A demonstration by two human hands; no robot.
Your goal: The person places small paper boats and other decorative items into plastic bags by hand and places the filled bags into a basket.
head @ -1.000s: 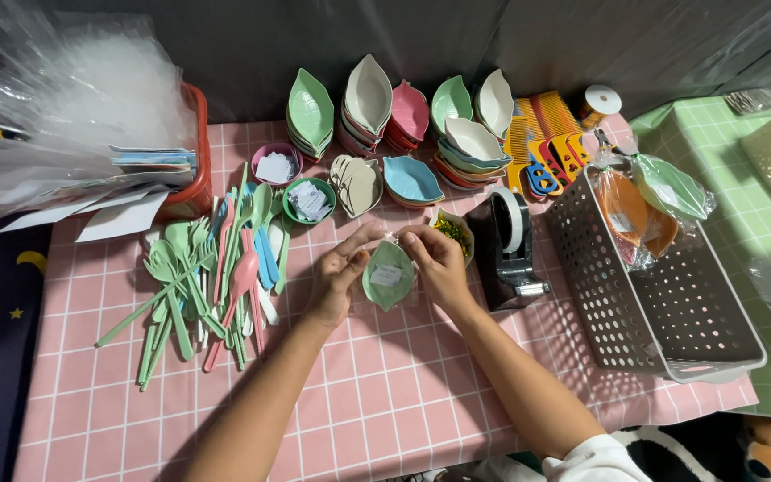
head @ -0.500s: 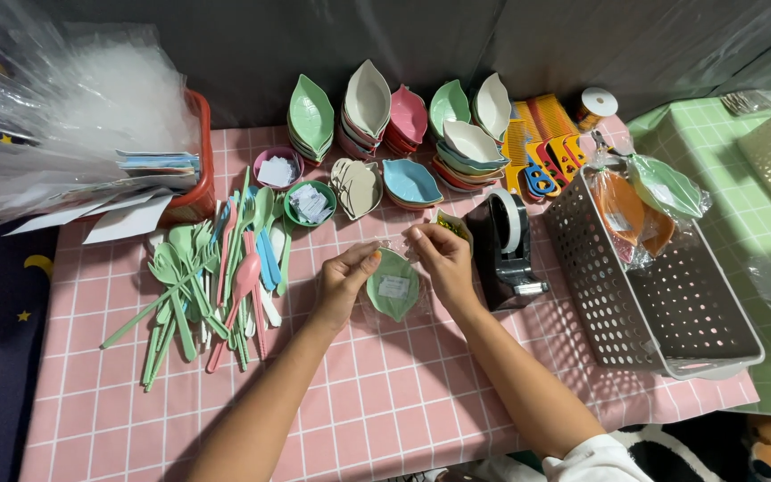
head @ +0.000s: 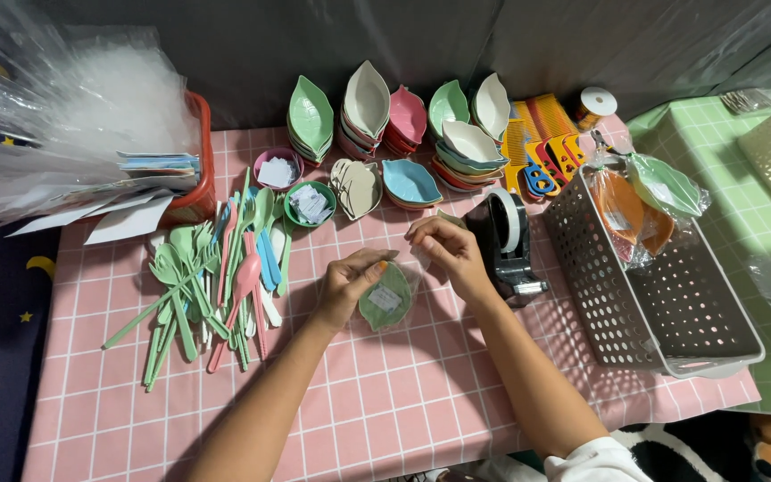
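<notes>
Left hand (head: 346,287) holds a wrapped dish (head: 387,299) over the surface (head: 385,402); right hand (head: 450,254) just right of it, fingers at the wrap's top edge. Spoon pile (head: 211,277) lies left of the hands. Tape dispenser (head: 506,241) just right of the right hand; basket (head: 649,277) further right, packed dishes (head: 644,196) in it. Dish stacks (head: 403,120) behind the hands. Bin (head: 196,170) far left, behind the spoons.

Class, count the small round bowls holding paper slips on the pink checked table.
2: a small round pink bowl beside the red basket, and a small round green bowl just right of it.
</notes>
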